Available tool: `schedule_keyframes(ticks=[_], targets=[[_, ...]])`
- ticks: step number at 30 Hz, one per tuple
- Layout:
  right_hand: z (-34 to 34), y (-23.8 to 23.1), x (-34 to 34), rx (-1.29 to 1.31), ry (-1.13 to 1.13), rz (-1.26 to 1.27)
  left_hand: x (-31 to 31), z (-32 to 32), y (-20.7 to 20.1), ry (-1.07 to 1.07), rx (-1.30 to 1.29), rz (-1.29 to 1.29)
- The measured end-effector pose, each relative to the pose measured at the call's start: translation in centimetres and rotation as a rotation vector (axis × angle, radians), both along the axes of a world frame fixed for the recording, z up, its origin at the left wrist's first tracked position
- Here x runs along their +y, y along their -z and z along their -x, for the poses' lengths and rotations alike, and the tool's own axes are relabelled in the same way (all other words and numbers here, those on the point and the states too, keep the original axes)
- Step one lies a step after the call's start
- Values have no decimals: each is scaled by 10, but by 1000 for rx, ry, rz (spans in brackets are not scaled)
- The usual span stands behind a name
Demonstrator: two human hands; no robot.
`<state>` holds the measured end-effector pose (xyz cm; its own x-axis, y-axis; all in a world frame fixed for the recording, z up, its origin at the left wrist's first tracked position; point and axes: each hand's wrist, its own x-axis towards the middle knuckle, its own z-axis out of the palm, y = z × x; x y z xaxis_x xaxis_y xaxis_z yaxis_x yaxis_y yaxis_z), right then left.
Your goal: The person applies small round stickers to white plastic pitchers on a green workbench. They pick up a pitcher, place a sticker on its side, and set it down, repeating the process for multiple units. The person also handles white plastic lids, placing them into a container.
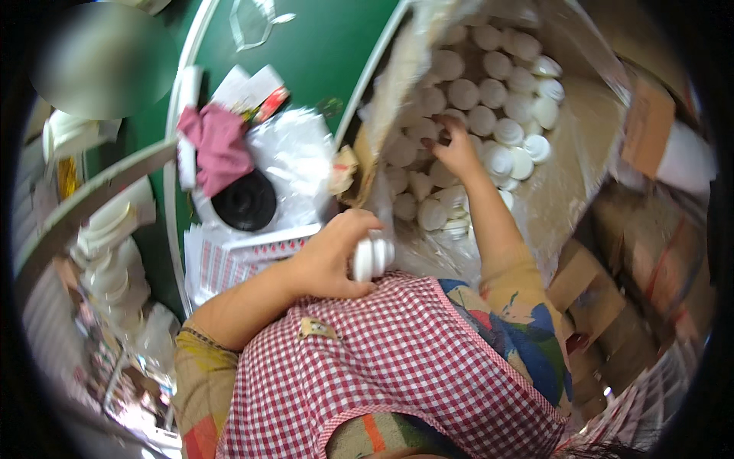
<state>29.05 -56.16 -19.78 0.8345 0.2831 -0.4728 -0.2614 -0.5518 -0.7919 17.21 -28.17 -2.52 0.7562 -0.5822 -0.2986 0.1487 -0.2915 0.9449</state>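
Observation:
My left hand is curled around a short stack of white round lids, held on edge in front of the apron. Over the big cardboard box, my right hand reaches down among many loose white lids. Its thumb and fingers are curved and apart, with nothing visible between them. The loose lids lie at mixed angles, some flat side up and others showing a raised middle. Clear plastic film lines the box and drapes over its near and left walls.
A green table stands left of the box. On it lie a pink cloth, a black round disc, a clear plastic bag and printed sheets. White stacked pieces are at far left, cardboard boxes at right.

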Motion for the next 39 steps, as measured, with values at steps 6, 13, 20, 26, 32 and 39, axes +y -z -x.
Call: schedule_keyframes(ticks=[6,13,20,26,32,39], targets=[[-44,105,70,-272,-324,489,69,71,49,-578,1233,586],[-74,74,73,-134,-313,639,98,99,63,-894,616,278],[-70,70,-18,247,-289,241,129,103,33,-991,561,291],[-17,111,20,50,-100,194,116,96,6,-921,586,328],[-18,82,105,-163,-270,649,105,108,9,-887,576,351],[-42,90,57,-122,-364,385,118,116,-10,-861,527,424]])
